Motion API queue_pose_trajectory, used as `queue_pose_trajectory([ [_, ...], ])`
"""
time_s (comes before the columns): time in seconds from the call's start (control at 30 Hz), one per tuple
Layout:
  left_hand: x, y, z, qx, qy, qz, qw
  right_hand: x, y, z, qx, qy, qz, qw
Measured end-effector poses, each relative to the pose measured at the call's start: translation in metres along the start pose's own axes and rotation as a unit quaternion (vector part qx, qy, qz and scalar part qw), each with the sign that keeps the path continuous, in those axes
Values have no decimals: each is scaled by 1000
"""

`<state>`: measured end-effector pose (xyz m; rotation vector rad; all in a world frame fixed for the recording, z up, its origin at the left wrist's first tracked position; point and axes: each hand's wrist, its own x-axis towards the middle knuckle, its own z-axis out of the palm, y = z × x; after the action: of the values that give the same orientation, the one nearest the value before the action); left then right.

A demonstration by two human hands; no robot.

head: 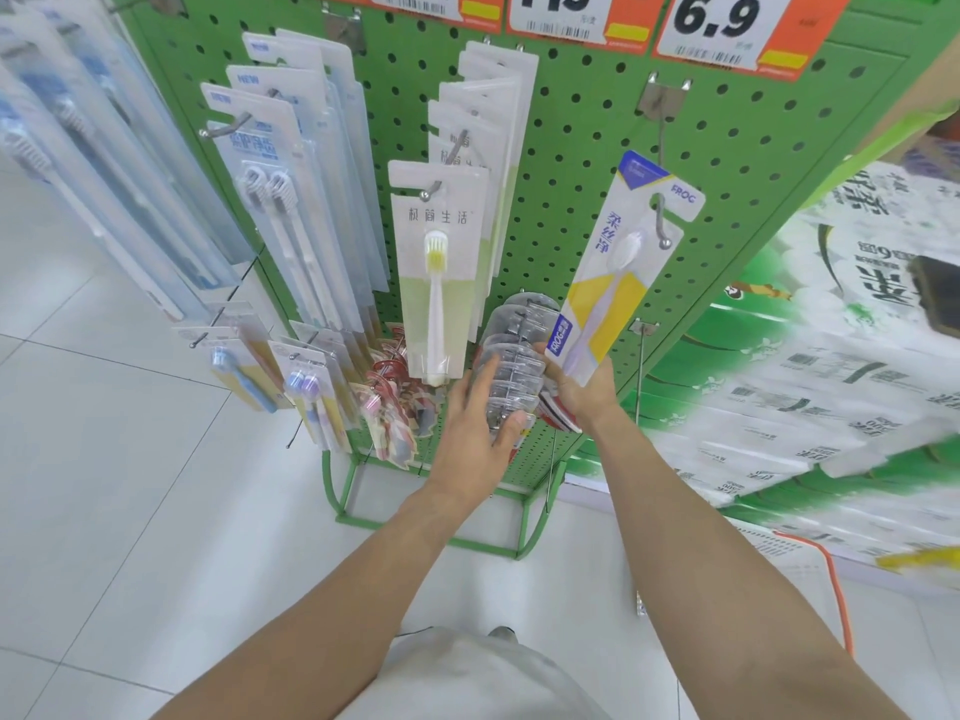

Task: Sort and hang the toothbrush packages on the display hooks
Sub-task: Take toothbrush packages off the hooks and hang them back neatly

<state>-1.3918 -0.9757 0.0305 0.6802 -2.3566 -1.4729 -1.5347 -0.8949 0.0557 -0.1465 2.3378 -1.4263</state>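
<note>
My right hand (pixel 582 392) grips the bottom end of a yellow and white FROG toothbrush package (pixel 618 272). The package's top hole sits on the tip of a metal display hook (pixel 661 220) on the green pegboard (pixel 587 163). My left hand (pixel 475 428) holds a stack of clear plastic packages (pixel 511 356) that hangs on a lower hook, with its fingers spread over the stack and its thumb under it. Left of the FROG package, white and green toothbrush packages (pixel 441 267) hang on a hook.
More toothbrush packages (pixel 280 200) fill the hooks at the left, and small children's brush cards (pixel 311 387) hang low. Price tags (pixel 727 23) line the top. Stacked tissue packs (pixel 810 366) stand to the right. An empty hook (pixel 641 366) sticks out below the FROG package. White floor tiles lie below.
</note>
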Motion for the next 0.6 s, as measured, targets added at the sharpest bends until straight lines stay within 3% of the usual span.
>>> queue_pose_trajectory([
  [0.1,0,-2,2,-4,0,3,1000,-4,8,5,14,31,-14,999],
  [0.23,2,-8,4,-18,5,2,1000,4,49,20,-54,73,-31,995],
  [0.6,-1,-11,5,-27,27,7,999,-70,59,18,-78,139,-114,981],
])
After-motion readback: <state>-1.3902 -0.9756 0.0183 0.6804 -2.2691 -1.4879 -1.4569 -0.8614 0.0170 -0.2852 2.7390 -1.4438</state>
